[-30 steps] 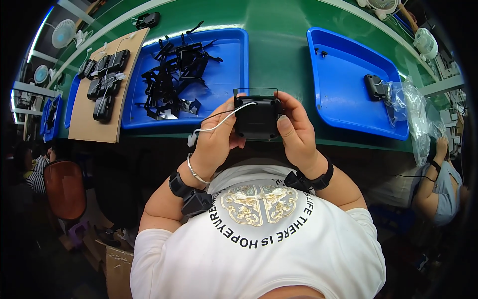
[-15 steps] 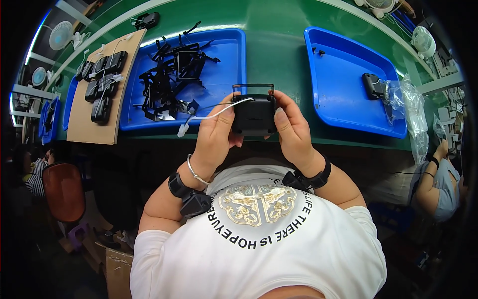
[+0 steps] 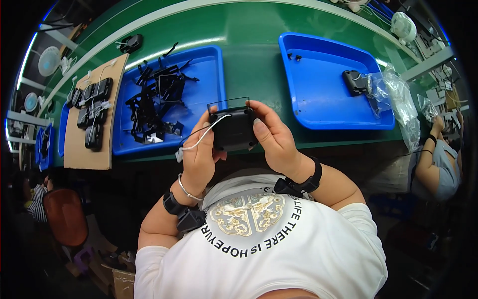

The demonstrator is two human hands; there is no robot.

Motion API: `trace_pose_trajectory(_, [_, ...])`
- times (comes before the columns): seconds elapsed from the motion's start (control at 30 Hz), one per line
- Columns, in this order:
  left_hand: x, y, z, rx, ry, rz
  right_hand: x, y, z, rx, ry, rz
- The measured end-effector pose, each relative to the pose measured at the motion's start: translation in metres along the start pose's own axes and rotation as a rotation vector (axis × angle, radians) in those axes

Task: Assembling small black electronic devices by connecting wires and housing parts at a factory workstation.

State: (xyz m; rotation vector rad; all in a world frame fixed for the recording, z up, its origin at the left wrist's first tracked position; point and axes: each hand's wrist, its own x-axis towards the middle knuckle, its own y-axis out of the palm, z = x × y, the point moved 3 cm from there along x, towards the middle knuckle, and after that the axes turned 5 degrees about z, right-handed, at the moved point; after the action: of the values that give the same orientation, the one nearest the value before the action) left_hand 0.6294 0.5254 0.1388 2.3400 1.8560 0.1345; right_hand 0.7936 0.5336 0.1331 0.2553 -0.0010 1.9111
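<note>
Between my two hands is a black box-shaped device [image 3: 235, 134] with rounded corners, held above the table's near edge. A thin black frame-like bracket [image 3: 228, 101] stands out from its far side. My left hand [image 3: 198, 157] is closed on the left side, thumb on the upper face and fingers partly hidden behind. My right hand [image 3: 275, 142] grips the right side, its thumb pressed along the edge. A white cable [image 3: 199, 140] leaves the device near its far left corner, crosses my left hand and ends in a small white connector [image 3: 179, 155].
A blue tray [image 3: 208, 89] to the left holds a pile of black brackets [image 3: 159, 97]. Beside it, cardboard [image 3: 74, 149] carries several cabled black devices [image 3: 93, 137]. The right blue tray [image 3: 323, 87] contains another device [image 3: 354, 82] and plastic bags [image 3: 401, 99]. A co-worker's arm [image 3: 428, 159] is far right.
The whole view has shifted, with trays and hands appearing further left. The device is turned slightly, its right side further away. Both hands keep their hold.
</note>
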Motion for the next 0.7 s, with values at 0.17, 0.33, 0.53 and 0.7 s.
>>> trace_pose_trajectory(0.17, [0.012,-0.003,-0.012,0.075,0.058,-0.035,0.017,-0.005,0.012,0.106,0.117,0.044])
trace_pose_trajectory(0.33, [0.031,-0.003,-0.034,-0.183,-0.028,0.068,0.068,-0.027,0.044,0.137,0.154,0.080])
trace_pose_trajectory(0.53, [0.031,-0.020,-0.047,-0.439,-0.114,-0.134,0.103,-0.020,0.066,-0.028,0.140,0.151])
trace_pose_trajectory(0.7, [0.029,-0.046,-0.046,-0.324,-0.040,0.003,0.080,0.020,0.049,0.024,0.096,0.245])
